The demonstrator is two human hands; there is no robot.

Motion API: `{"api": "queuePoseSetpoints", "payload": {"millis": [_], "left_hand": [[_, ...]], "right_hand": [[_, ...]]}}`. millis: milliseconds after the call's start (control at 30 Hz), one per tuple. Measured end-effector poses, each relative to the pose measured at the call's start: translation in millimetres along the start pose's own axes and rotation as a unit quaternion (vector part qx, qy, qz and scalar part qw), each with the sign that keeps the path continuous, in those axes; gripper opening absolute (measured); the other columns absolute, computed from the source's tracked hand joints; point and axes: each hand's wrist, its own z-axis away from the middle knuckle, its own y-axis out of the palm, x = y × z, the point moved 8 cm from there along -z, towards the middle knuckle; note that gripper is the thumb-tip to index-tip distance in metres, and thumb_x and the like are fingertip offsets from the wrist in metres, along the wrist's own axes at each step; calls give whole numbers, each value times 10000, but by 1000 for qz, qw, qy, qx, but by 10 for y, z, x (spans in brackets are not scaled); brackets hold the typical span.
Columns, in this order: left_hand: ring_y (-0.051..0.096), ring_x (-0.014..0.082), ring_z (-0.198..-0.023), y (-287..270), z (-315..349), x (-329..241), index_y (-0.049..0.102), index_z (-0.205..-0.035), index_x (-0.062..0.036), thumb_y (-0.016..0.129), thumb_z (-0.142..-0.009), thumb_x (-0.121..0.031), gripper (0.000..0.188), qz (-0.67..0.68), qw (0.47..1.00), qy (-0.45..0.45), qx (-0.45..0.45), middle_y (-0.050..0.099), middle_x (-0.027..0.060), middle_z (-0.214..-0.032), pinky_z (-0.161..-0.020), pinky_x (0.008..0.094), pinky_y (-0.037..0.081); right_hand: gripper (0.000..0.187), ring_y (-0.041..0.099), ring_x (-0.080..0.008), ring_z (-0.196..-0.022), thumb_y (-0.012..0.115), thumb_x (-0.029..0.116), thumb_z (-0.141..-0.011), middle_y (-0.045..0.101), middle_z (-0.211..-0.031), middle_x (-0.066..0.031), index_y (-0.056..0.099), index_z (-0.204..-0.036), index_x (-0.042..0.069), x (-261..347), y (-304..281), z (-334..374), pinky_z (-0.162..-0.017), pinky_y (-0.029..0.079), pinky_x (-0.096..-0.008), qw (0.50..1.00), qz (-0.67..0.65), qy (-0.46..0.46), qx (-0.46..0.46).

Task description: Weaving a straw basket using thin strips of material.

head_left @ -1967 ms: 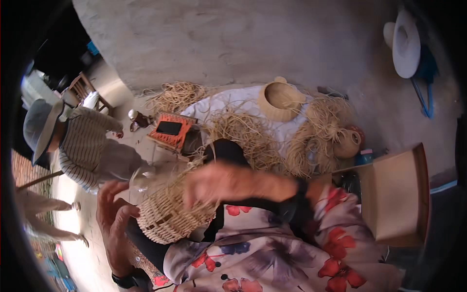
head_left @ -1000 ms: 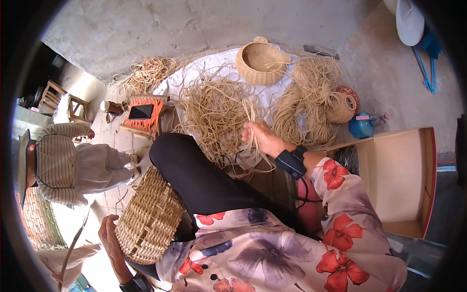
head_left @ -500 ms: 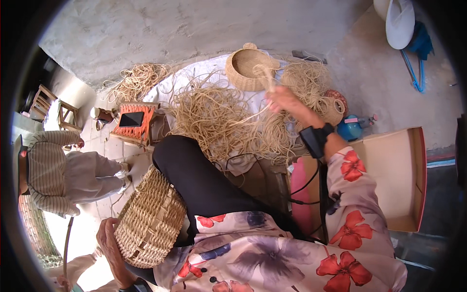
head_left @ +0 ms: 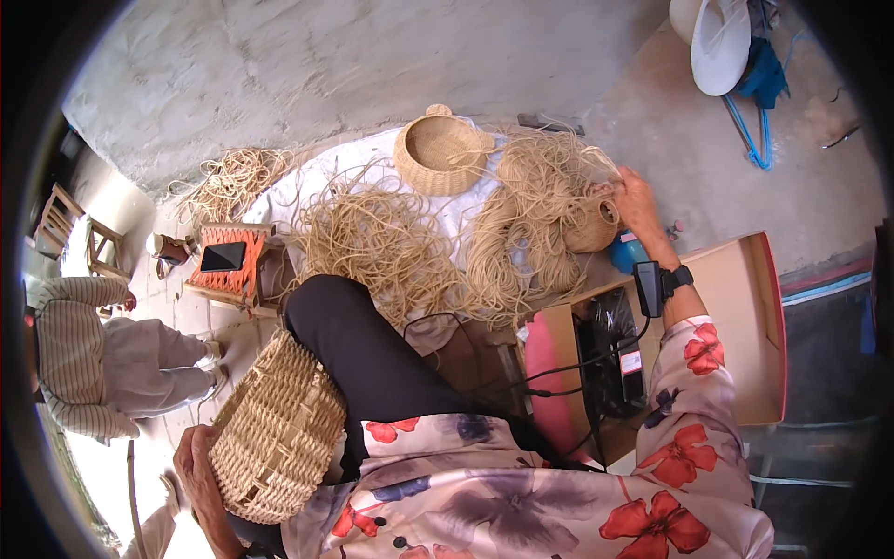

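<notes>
A woven straw basket (head_left: 277, 429) leans against my thigh at the lower left, its ribbed side facing up. My left hand (head_left: 197, 470) grips its left edge, some fingertips hidden behind the rim. My right arm is stretched far forward, and my right hand (head_left: 635, 203) is closed on thin straw cord at the right end of the cord heap (head_left: 545, 191). Just below those fingers lies a small round woven pot (head_left: 592, 227). A loose tangle of cord (head_left: 372, 238) spreads over a white cloth (head_left: 291, 193), and a shallow round basket (head_left: 440, 156) sits at its far edge.
An open cardboard box (head_left: 736, 335) with a black plastic-wrapped item (head_left: 610, 349) stands to my right. On the left are a stool with orange webbing (head_left: 244, 278) carrying a phone (head_left: 223, 256), and a person in a striped top (head_left: 73, 340). A wall (head_left: 372, 65) rises behind the cloth.
My right hand has swung right with the cord, from beside the shallow basket to beside the small pot. The view has shifted slightly; my left hand stays on the basket.
</notes>
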Motion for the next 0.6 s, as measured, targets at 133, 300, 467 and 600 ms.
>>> {"api": "queuePoseSetpoints", "payload": {"millis": [133,300,467,600], "left_hand": [[479,148,-792,-3,8,99,620,-886,16,542,-1016,-340,387,59,994,-84,27,564,55,-799,-765,300,370],[542,137,-794,8,-2,44,643,-915,48,549,-991,-186,263,76,993,-80,38,625,59,-816,-752,272,433],[583,128,-821,-246,59,-167,674,-973,46,609,-944,-66,133,46,996,-41,-69,638,68,-880,-740,265,456],[618,197,-877,-455,219,-847,683,-1065,16,698,-903,-102,201,-19,985,141,-96,643,104,-1006,-759,304,508]], "right_hand": [[199,666,-382,-829,609,122,-920,686,-864,-189,657,-1085,21,-321,165,39,-779,519,-410,988,-84,128,36],[236,537,-44,-692,644,280,-974,579,-757,39,687,-1054,63,-331,709,125,-617,455,-250,897,-372,222,90],[315,601,-87,-729,561,321,-1026,649,-866,0,653,-1150,47,1022,739,-110,-675,497,-251,913,-374,118,112],[252,653,-131,-804,532,224,-1024,699,-1017,-68,639,-1139,27,3158,170,24,-711,525,-287,844,-519,-95,99]]}}
